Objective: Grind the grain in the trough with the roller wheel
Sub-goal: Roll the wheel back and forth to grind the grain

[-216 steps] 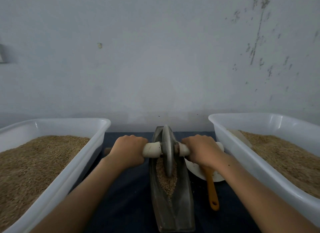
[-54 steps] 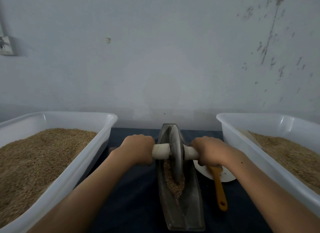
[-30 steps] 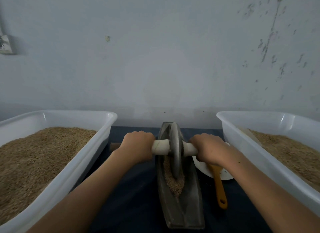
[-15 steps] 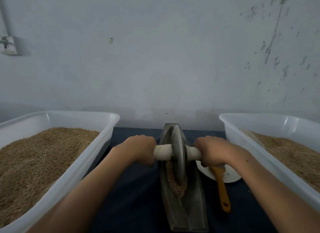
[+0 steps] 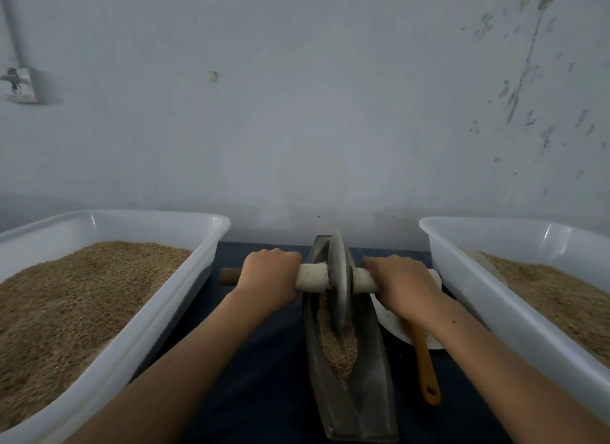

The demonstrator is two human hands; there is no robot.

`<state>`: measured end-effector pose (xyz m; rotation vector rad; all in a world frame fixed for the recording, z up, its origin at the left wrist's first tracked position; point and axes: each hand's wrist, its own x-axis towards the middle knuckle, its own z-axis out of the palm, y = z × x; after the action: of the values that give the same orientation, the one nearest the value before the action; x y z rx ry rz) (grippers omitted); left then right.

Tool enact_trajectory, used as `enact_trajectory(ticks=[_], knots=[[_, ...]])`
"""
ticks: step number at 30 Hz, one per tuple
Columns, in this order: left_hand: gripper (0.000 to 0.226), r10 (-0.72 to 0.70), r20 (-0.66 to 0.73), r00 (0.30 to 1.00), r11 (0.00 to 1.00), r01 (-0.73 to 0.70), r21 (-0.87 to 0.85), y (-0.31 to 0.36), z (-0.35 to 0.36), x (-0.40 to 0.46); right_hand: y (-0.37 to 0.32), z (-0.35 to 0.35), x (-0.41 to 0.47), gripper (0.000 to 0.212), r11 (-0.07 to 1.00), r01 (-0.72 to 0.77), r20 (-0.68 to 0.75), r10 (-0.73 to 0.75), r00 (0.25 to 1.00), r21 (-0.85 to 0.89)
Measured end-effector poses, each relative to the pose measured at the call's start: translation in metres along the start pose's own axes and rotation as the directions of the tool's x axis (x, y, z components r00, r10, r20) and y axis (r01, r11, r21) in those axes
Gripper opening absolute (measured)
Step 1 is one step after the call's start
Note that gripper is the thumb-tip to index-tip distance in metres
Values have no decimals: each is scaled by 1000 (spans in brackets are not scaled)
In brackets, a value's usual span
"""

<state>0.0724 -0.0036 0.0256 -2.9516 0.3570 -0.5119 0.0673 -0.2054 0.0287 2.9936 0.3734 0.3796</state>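
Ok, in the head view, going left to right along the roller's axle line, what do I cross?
Left tub of grain → left hand → roller wheel → right hand → right tub of grain.

Left tub [image 5: 211, 245] and right tub [image 5: 462, 278] wall in a narrow lane of dark cloth [image 5: 257, 361]; the trough [image 5: 369, 394] splits it; left strip bare; right strip blocked by a plate [image 5: 392, 324] and orange handle [image 5: 425, 361]; wall [image 5: 313, 130] closes the far end.

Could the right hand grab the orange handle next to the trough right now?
Probably yes, once it lets go: the right hand grips the roller's axle, and the orange handle lies uncovered just below its wrist.
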Motion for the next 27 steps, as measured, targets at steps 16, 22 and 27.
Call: enact_trajectory(ticks=[16, 22, 27], knots=[[21, -11, -18, 1000, 999, 10, -34, 0, 4, 2, -4, -2, -1, 21, 1000, -21, 7, 20, 1000, 11], [23, 6, 17, 1000, 999, -5, -38, -3, 4, 3, -4, -4, -3, 21, 1000, -4, 9, 4, 1000, 1], [43, 56, 277, 959, 995, -32, -90, -7, -6, 3, -1, -19, -5, 28, 999, 43, 269, -42, 962, 5]])
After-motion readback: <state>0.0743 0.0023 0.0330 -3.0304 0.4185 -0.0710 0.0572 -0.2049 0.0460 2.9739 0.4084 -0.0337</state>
